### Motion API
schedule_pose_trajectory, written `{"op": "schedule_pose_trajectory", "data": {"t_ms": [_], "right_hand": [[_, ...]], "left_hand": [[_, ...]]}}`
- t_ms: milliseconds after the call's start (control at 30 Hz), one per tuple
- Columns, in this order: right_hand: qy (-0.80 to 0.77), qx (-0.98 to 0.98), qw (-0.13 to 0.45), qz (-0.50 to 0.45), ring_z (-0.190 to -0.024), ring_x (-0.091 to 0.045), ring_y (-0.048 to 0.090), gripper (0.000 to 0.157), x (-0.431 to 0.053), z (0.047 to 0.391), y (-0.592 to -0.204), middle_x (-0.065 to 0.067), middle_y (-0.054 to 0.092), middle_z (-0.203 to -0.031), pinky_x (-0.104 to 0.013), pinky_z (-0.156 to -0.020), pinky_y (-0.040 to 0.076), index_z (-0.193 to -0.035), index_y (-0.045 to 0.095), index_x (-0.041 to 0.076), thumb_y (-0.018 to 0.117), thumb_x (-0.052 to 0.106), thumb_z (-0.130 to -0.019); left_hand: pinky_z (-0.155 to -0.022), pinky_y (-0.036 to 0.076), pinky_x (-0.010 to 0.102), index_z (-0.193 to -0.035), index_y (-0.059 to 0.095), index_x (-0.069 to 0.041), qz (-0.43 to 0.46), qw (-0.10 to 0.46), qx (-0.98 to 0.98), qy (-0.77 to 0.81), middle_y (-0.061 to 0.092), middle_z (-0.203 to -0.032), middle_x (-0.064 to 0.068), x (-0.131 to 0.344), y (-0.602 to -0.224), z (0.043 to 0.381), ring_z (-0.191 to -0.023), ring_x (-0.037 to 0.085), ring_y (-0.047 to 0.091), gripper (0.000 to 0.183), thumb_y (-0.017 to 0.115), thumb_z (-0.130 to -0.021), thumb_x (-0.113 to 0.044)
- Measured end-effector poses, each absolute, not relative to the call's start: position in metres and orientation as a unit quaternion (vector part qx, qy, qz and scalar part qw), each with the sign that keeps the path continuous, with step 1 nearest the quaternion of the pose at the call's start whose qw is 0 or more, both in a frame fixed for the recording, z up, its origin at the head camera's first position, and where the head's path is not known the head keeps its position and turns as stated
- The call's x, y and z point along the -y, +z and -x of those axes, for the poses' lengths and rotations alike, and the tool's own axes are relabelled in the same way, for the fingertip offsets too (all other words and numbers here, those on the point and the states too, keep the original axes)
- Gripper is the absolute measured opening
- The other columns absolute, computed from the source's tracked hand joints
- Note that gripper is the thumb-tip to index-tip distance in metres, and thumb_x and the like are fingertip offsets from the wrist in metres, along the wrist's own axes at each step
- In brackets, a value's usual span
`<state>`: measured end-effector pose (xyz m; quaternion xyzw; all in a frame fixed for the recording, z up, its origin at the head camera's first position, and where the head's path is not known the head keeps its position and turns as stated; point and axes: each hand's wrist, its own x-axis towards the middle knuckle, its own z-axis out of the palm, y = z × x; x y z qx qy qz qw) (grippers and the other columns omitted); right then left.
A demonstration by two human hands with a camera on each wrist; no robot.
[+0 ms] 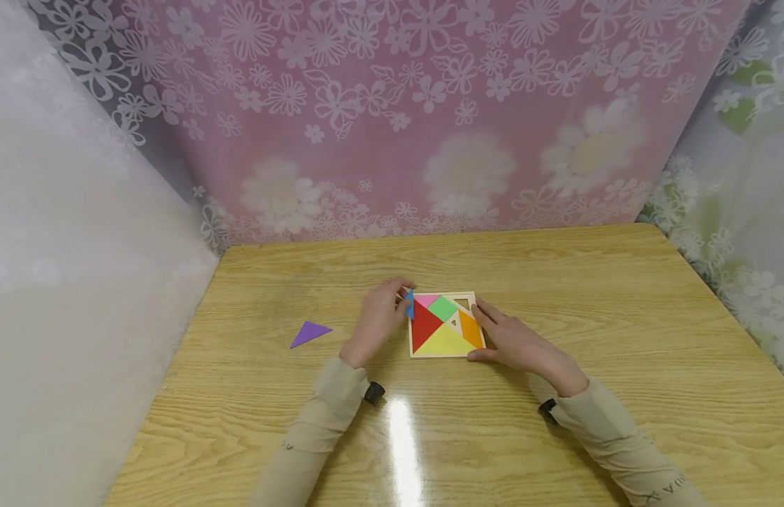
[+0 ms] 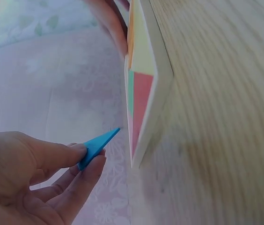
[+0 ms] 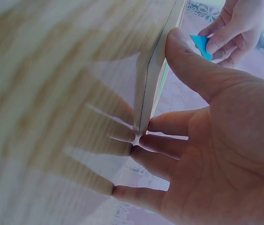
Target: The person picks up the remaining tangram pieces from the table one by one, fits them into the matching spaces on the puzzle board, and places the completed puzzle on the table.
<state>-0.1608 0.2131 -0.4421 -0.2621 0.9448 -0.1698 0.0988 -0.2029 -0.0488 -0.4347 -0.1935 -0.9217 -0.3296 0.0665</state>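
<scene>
My left hand (image 1: 381,318) pinches a blue triangle tangram piece (image 2: 97,147) between thumb and fingertips, at the left edge of a square wooden puzzle tray (image 1: 439,356). In the left wrist view the piece is raised, one pointed corner toward the tray. Inside the tray lie a red triangle (image 1: 424,326), a yellow triangle (image 1: 444,341), a pink piece (image 1: 426,300), a green square (image 1: 443,308) and an orange parallelogram (image 1: 471,329). Small triangular cutouts show near its upper right. My right hand (image 1: 519,343), fingers spread, touches the tray's right side, thumb at the near edge.
A purple triangle (image 1: 310,332) lies on the wooden table (image 1: 272,436), left of my left hand. Behind the table hangs a pink flowered curtain (image 1: 379,141); pale sheets border both sides. Each wrist wears a dark device on its strap.
</scene>
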Motion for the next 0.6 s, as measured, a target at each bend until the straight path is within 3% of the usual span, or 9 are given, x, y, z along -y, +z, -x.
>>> {"op": "schedule_pose_trajectory", "data": {"t_ms": [600], "right_hand": [[-0.165,-0.945,0.096,0.264,-0.134,-0.053,0.045,0.085,-0.215,0.163,-0.446,-0.032,0.024,-0.160,-0.069,-0.104,0.038,-0.153,0.031,-0.012,0.069,0.038,-0.096]], "left_hand": [[-0.072,0.052,0.018,-0.124,0.066,-0.007,0.238,-0.008,0.906,-0.348,0.070,-0.103,0.006,-0.005,-0.441,0.207,-0.086,0.015,0.065,0.026,0.067,-0.098,-0.007]]}}
